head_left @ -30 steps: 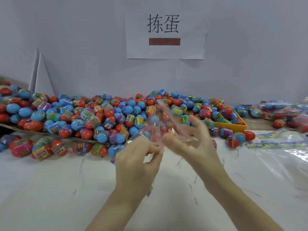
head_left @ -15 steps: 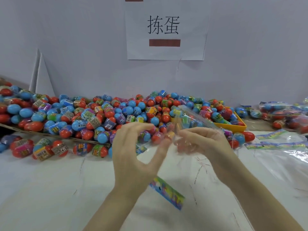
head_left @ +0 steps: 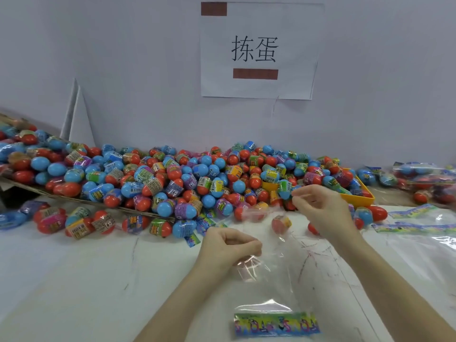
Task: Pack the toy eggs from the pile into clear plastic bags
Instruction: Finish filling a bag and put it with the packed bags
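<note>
Plastic is hanging between my two hands: I am pinching the clear bag [head_left: 276, 275] by its mouth, the left hand [head_left: 228, 246] curled on the near edge, the right hand [head_left: 320, 208] pinching the far edge higher up. The bag's printed header strip [head_left: 276, 323] is lying toward me on the white table [head_left: 74, 280]. The toy egg pile [head_left: 172, 178] is sitting just beyond my hands, against the wall, spilling over a yellow tray [head_left: 360, 197]. Filled bags [head_left: 424, 178] are lying at far right, and a paper sign [head_left: 256, 49] is hanging above.
</note>
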